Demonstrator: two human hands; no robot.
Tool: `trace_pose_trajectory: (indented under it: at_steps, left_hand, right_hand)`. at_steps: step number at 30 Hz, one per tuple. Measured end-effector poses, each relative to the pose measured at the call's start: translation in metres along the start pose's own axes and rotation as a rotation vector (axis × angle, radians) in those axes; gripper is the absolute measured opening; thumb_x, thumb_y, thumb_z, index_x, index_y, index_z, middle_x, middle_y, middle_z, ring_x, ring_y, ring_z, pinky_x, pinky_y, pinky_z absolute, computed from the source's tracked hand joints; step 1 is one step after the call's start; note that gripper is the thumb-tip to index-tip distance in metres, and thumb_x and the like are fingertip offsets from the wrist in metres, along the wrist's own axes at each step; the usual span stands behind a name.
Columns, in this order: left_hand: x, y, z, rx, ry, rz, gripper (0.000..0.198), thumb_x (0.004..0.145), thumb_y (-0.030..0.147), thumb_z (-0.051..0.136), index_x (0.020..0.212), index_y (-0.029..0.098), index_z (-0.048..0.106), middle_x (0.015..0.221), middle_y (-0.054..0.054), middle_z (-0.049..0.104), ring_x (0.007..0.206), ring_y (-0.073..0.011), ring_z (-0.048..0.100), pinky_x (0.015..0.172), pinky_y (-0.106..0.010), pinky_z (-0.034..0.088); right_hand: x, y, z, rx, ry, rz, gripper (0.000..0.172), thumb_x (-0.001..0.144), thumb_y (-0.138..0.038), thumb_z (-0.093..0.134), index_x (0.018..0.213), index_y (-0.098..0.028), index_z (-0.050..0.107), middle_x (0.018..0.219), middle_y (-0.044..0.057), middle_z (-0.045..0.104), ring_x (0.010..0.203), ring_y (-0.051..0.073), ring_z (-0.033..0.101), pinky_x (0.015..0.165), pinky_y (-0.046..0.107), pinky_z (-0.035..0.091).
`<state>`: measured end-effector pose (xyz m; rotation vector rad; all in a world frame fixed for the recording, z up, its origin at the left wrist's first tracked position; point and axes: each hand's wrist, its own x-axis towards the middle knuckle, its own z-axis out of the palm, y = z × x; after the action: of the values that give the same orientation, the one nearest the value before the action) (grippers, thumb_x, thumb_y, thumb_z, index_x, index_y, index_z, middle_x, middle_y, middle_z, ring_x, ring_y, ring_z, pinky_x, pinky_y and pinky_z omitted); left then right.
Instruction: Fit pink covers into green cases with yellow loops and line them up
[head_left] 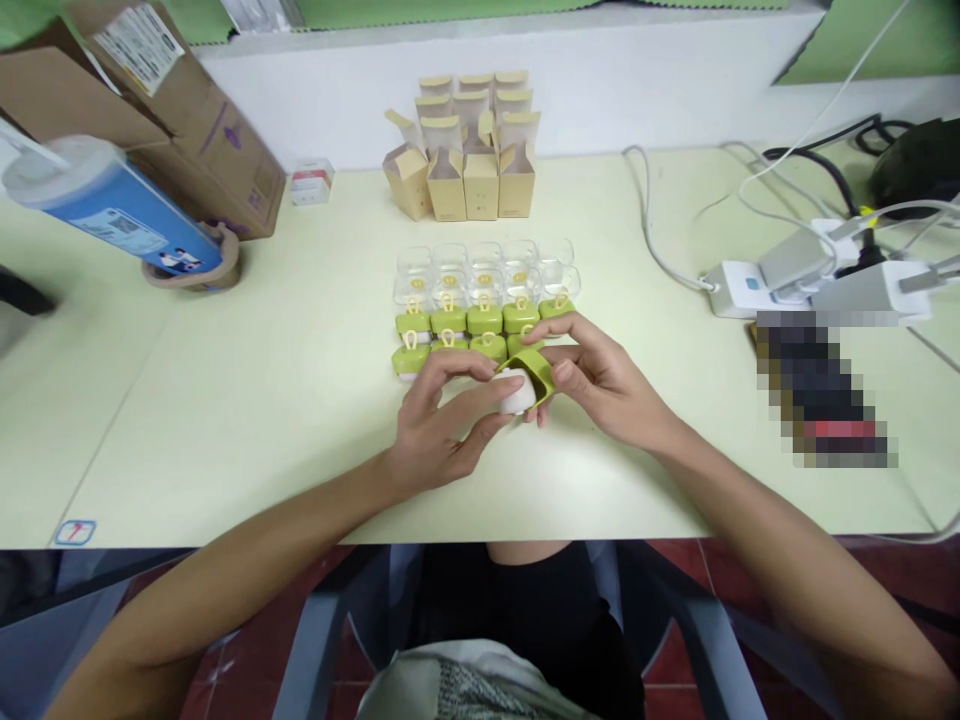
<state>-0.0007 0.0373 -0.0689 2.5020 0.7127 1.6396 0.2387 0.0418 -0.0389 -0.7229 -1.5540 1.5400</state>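
Between the fingers of my left hand [442, 425] is a small white rounded case [517, 393]. My right hand [600, 380] grips a hollow green cover [541, 368], its opening turned toward the left. The white case sits at the mouth of that cover, partly inside it. Just beyond my hands stand two rows of small green-topped cases [484, 320] with pale yellow loops on top; my fingers hide some of them. Behind these are rows of clear plastic shells [486, 265], several with a small yellow mark.
Open kraft boxes [463, 190] stand against the wall. At the left are a large cardboard box [225, 150], a blue cylinder [142, 215] and a small white box [311, 183]. Power strips [750, 290] with cables and a pixelated dark object [821, 390] lie at the right.
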Motion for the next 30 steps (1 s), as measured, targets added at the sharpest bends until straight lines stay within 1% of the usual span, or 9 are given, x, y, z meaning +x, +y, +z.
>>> trace_pose_trajectory:
  at_steps: [4,8,11,13,15,18,22,26,30]
  left_hand:
    - [-0.001,0.0,0.001,-0.165,-0.085,-0.033,0.033,0.109,0.036,0.072,0.139,0.023,0.069,0.142,-0.015,0.066,0.142,-0.0287,0.071,0.106,-0.043,0.071]
    - [0.0,0.004,0.0,-0.194,-0.094,-0.014,0.039,0.105,0.031,0.079,0.139,0.015,0.067,0.146,-0.022,0.074,0.137,-0.0268,0.076,0.112,-0.042,0.068]
    - [0.001,0.005,-0.001,-0.141,-0.021,-0.027,0.042,0.099,0.035,0.086,0.134,0.016,0.071,0.138,-0.018,0.079,0.128,-0.0259,0.079,0.109,-0.041,0.069]
    - [0.002,0.004,-0.001,-0.118,0.018,-0.043,0.043,0.097,0.038,0.089,0.13,0.016,0.073,0.133,-0.016,0.08,0.124,-0.0251,0.081,0.108,-0.039,0.069]
    - [0.003,0.002,-0.001,-0.107,0.041,-0.056,0.043,0.095,0.039,0.09,0.127,0.015,0.074,0.129,-0.016,0.081,0.122,-0.0241,0.081,0.106,-0.037,0.069]
    - [0.003,0.001,-0.001,-0.08,0.051,-0.075,0.041,0.094,0.039,0.091,0.125,0.017,0.074,0.126,-0.013,0.082,0.119,-0.0229,0.081,0.103,-0.037,0.068]
    - [0.003,0.001,-0.002,-0.067,0.04,-0.078,0.042,0.094,0.044,0.09,0.124,0.02,0.073,0.124,-0.011,0.082,0.115,-0.0227,0.082,0.099,-0.037,0.069]
    - [0.003,0.001,-0.002,-0.088,0.025,-0.058,0.043,0.094,0.046,0.09,0.125,0.021,0.072,0.122,-0.01,0.083,0.113,-0.0226,0.083,0.098,-0.037,0.07]
    - [0.003,0.001,-0.003,-0.102,0.014,-0.067,0.042,0.093,0.041,0.092,0.124,0.021,0.072,0.117,-0.008,0.083,0.108,-0.0204,0.083,0.095,-0.034,0.07]
  right_hand:
    - [-0.002,0.002,0.006,-0.052,-0.011,-0.03,0.033,0.114,-0.061,0.058,0.111,-0.031,0.046,0.091,-0.003,0.065,0.073,0.015,0.075,0.063,0.031,0.064]
    - [-0.004,0.007,0.006,-0.195,-0.018,-0.065,0.027,0.117,-0.058,0.049,0.116,-0.031,0.049,0.103,-0.001,0.061,0.072,0.013,0.071,0.063,0.031,0.064]
    - [-0.004,0.01,0.002,-0.376,0.042,-0.258,0.015,0.115,-0.042,0.061,0.124,-0.032,0.056,0.118,0.006,0.065,0.104,0.021,0.073,0.071,0.032,0.067]
    - [-0.004,0.01,-0.001,-0.433,0.051,-0.376,0.023,0.107,-0.028,0.072,0.127,-0.032,0.061,0.13,0.01,0.064,0.131,0.027,0.065,0.076,0.034,0.07]
    - [-0.003,0.01,-0.003,-0.451,0.012,-0.424,0.032,0.099,-0.019,0.08,0.125,-0.03,0.066,0.136,0.012,0.065,0.141,0.031,0.062,0.078,0.036,0.071]
    - [-0.003,0.01,-0.004,-0.478,-0.039,-0.452,0.038,0.091,-0.013,0.086,0.122,-0.029,0.071,0.141,0.013,0.068,0.139,0.034,0.066,0.08,0.04,0.072]
    - [-0.002,0.009,-0.002,-0.437,-0.022,-0.432,0.043,0.09,-0.011,0.086,0.125,-0.03,0.072,0.139,0.013,0.069,0.139,0.033,0.065,0.077,0.038,0.072]
    - [-0.001,0.009,-0.004,-0.511,-0.05,-0.449,0.033,0.089,-0.012,0.085,0.115,-0.027,0.073,0.134,0.013,0.068,0.12,0.03,0.073,0.077,0.041,0.069]
    - [-0.001,0.011,-0.004,-0.581,-0.047,-0.499,0.024,0.089,-0.013,0.082,0.107,-0.027,0.072,0.127,0.012,0.067,0.118,0.031,0.072,0.086,0.048,0.067]
